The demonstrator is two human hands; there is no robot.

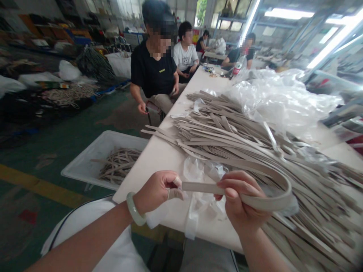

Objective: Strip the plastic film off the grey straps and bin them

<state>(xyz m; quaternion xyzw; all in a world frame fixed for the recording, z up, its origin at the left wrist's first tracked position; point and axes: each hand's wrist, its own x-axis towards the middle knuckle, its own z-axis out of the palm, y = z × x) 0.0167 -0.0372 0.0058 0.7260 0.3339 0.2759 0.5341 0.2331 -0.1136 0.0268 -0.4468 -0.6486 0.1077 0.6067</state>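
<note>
A beige strap [202, 187] is gripped between the thumb and fingers of my right hand [245, 200], and it loops round to the right and back over the pile. Its cut end points left, just short of my left hand [161, 189]. That hand has tape on its thumb and index finger, which are slightly apart, with something whitish and blurred at their tips. Many similar straps [227, 136] lie heaped across the table beyond and to the right of my hands. Crumpled clear plastic [195, 170] rests behind the strap's end.
The white table [153, 158] runs away from me, with a large clear plastic heap [283, 94] and a bottle [237, 67] on it. Left of it, a white bin [85, 156] holds strap pieces. A person in black [154, 71] sits at the left edge; others sit beyond.
</note>
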